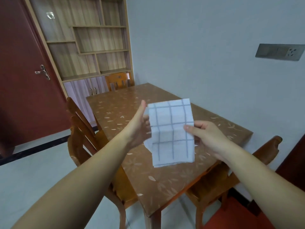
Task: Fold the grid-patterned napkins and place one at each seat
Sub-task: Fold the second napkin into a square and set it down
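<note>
A white napkin with a grey grid pattern [171, 131] hangs upright in the air above the brown dining table [125, 106]. It is folded into a tall narrow strip, with a loose corner sticking out at its lower left. My left hand [140, 128] holds its left edge at mid-height, thumb pointing up. Pinching the right edge at about the same height is my right hand [206, 134], thumb on the front of the cloth. No other napkin is in sight.
Wooden chairs stand at the table: one on the left [82, 138], one at the far end [119, 80], one at the near right [257, 156]. A shelf unit [92, 38] and a red door [21, 71] lie behind. A wall runs along the table's right side.
</note>
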